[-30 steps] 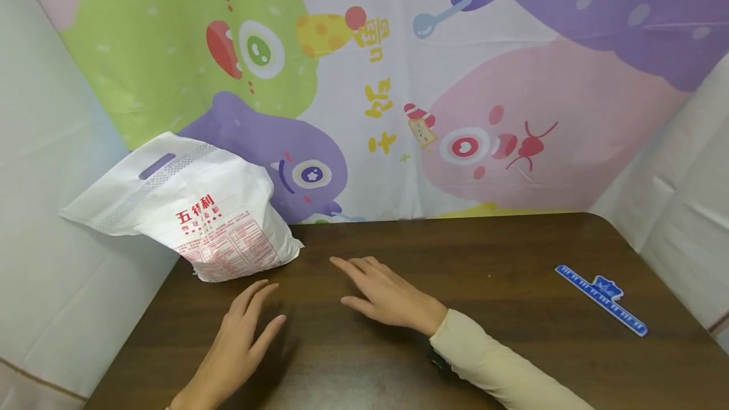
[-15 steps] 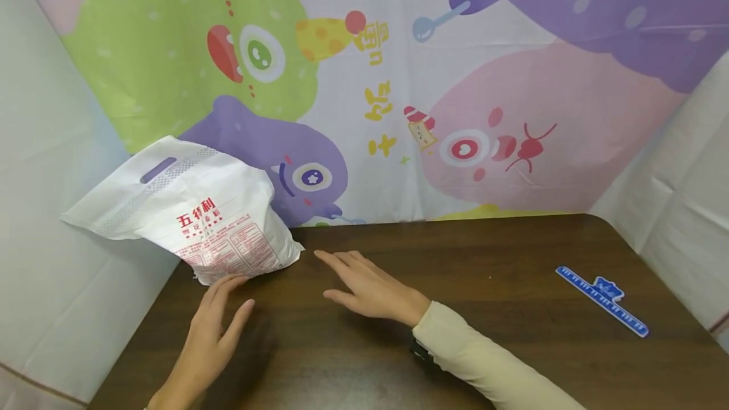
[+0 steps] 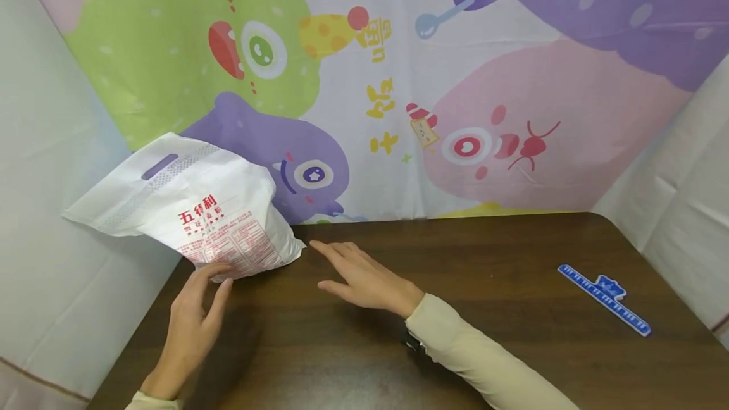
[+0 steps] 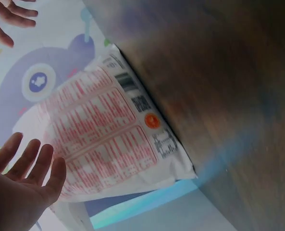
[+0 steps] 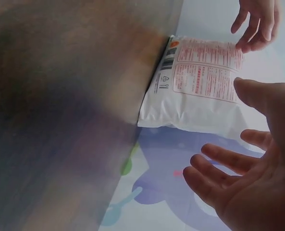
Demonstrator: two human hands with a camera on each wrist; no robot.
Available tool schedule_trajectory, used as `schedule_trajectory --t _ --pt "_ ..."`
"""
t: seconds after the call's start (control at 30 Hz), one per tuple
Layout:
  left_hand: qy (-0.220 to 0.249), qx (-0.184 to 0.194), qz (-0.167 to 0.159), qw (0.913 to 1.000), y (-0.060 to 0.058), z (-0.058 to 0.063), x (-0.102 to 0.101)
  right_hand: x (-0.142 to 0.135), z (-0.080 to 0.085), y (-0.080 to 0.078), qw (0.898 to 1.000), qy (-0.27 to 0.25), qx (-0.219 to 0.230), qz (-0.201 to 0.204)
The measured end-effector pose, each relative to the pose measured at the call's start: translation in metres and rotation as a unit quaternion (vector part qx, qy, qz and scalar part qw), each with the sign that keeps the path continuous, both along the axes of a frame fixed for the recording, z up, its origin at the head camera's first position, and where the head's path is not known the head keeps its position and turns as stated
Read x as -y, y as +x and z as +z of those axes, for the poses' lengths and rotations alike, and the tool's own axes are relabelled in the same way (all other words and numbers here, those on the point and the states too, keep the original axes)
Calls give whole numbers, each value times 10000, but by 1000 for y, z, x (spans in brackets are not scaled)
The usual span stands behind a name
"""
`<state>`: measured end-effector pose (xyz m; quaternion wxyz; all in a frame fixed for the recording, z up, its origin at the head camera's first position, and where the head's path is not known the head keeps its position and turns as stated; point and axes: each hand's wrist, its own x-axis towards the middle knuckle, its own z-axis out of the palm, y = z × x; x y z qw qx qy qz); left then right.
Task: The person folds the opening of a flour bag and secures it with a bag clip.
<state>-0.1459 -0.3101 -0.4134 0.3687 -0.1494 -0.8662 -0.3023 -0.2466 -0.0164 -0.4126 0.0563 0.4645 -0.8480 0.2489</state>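
Observation:
A white flour bag (image 3: 228,207) with red print and a cut-out handle leans against the back wall at the table's left. My left hand (image 3: 190,318) is at its lower front, fingers relaxed, fingertips overlapping the bag's bottom edge in the head view. To the right of the bag's lower corner, my right hand (image 3: 364,277) hovers with fingers extended and thumb apart. In the left wrist view the bag's printed face (image 4: 104,130) lies beyond the loosely spread left fingers (image 4: 39,166). The right wrist view has the right palm (image 5: 257,187) facing the bag's side, with space between.
A blue clip with a ruler-like edge (image 3: 604,299) lies on the right of the dark wooden table (image 3: 484,258). Behind the table hangs a cartoon-printed cloth (image 3: 398,81). White cloth walls (image 3: 51,207) close off both sides.
My left hand has moved left and forward up to the bag's lower front. The right hand has shifted left, nearer the bag's right corner. Bag and clip have stayed put.

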Motion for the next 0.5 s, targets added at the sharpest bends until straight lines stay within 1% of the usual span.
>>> schedule_trajectory --t 0.1,0.17,0.23,0.3,0.5 --pt "-43 -46 59 10000 -4 0 3 4 2 -6 9989 -76 465 -40" --pt "-73 -53 82 9999 -6 -1 6 6 3 -10 9965 -209 811 -62" --pt "-82 -21 142 9999 -7 -1 9 9 3 -15 9937 -329 1065 -93" --pt "-68 33 226 9997 -7 -1 12 12 4 -19 9921 -445 1165 -100" --pt "42 213 547 9983 -5 -3 22 21 7 -29 9904 -677 1204 -36"
